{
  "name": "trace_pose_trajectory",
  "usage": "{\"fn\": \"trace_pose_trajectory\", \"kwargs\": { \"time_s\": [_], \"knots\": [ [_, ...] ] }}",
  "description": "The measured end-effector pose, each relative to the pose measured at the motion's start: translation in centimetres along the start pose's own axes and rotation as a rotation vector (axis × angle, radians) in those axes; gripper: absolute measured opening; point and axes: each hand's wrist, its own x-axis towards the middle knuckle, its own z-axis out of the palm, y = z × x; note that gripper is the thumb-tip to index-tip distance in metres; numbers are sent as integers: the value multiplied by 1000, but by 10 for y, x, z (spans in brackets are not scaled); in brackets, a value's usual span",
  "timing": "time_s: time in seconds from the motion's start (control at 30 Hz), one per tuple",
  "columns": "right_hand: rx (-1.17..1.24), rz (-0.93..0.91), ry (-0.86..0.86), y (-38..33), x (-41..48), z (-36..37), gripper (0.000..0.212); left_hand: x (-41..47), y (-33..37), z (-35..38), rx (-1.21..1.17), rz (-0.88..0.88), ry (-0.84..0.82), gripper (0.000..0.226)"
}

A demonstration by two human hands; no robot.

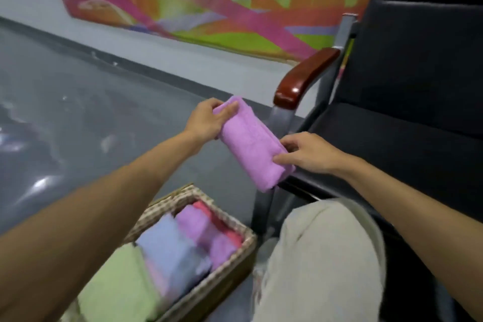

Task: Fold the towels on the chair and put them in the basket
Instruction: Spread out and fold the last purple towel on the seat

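Head view: which step is in hand?

Folding looks done to me, and the carry to the basket is on. A folded lilac terry towel [251, 144] is held in the air between both hands. It is just in front of the brown wooden armrest [305, 78] of the black padded chair [405, 138], above and to the far right of the rectangular woven wicker basket [236, 259] on the floor at near left.

How do the fingers sit?

The left hand [206, 119] wraps the far end, fingers curled over the top edge and close together. The right hand [308, 153] pinches the near end between thumb and bent fingers.

What does the next move call for?

Bringing the bundle down and left without letting the fold spring open, then fitting it into what room remains — the basket looks nearly full, so I'd guess it goes on top.

And the counts?

One towel in hand. In the basket, through the blur, I make out four: one pale green towel [117, 285] nearest, one blue-grey towel [167, 246], one second lilac towel [198, 225] and one red-pink towel [206, 208] at the far side. A pinkish strip under the blue-grey one may be a fifth — I cannot tell. One basket, one chair, and no towel on the part of the seat that shows.
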Motion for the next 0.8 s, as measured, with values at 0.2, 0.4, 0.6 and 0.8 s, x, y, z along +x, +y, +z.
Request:
{"fn": "trace_pose_trajectory", "kwargs": {
  "time_s": [0.2, 0.4, 0.6, 0.8],
  "knots": [
    [64, -64, -318, -78, 31, 134, 24, -66, -110, -111, 24, -303, -125, 22],
    [138, -19, -518, -105, 20, 254, 22, -127, -210, -162, 167, -497, -236, 35],
    [-123, 25, -522, -77, 5, 307, 38, -154, -279, -115, 377, -463, -252, 32],
    [-96, 1, -516, -78, 16, 341, 40, -151, -298, -99, 531, -476, -114, 35]
  ]
}}
